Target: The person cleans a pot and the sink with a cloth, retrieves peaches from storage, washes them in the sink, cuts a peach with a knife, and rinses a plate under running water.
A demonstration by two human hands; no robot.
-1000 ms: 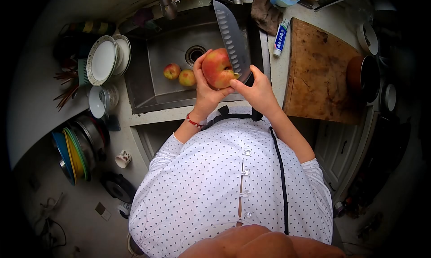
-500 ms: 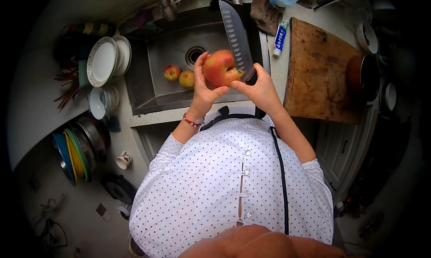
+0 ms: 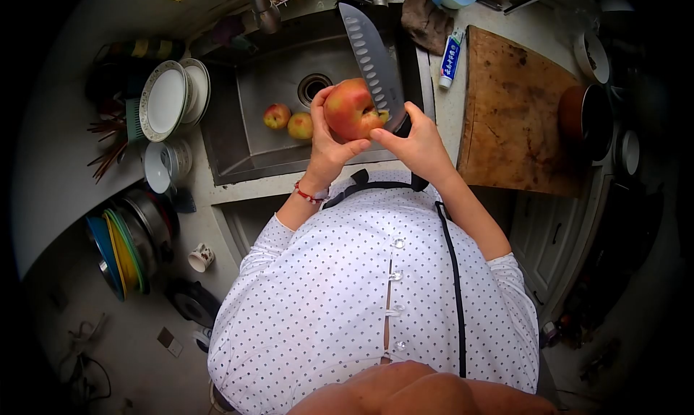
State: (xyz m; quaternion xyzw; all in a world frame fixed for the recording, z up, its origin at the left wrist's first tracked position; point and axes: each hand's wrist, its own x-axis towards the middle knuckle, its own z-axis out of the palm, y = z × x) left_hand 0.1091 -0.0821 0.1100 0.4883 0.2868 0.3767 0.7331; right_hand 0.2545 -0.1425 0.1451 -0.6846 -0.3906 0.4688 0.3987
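A red and yellow apple (image 3: 349,110) is held over the front of the sink, in my left hand (image 3: 330,137), whose fingers wrap its left side. My right hand (image 3: 416,142) grips the dark handle of a large knife (image 3: 371,57), its thumb reaching to the apple's lower right. The dimpled blade points up and away, its lower part against the apple's right side, where a small cut patch shows near the stem hollow. Two smaller apples lie in the sink (image 3: 271,82): a redder one (image 3: 276,116) and a yellower one (image 3: 300,126), left of my left hand.
A wooden cutting board (image 3: 506,118) lies on the right counter, with a brown pot (image 3: 578,123) at its right edge. Beside it are a toothpaste tube (image 3: 451,59) and a grey-brown cloth (image 3: 425,17). Stacked plates (image 3: 163,100) and bowls (image 3: 157,165) stand left of the sink.
The knife blade has tilted slightly further left, its tip shifting left. The apple has moved a little to the left with my hands. Both grips look the same.
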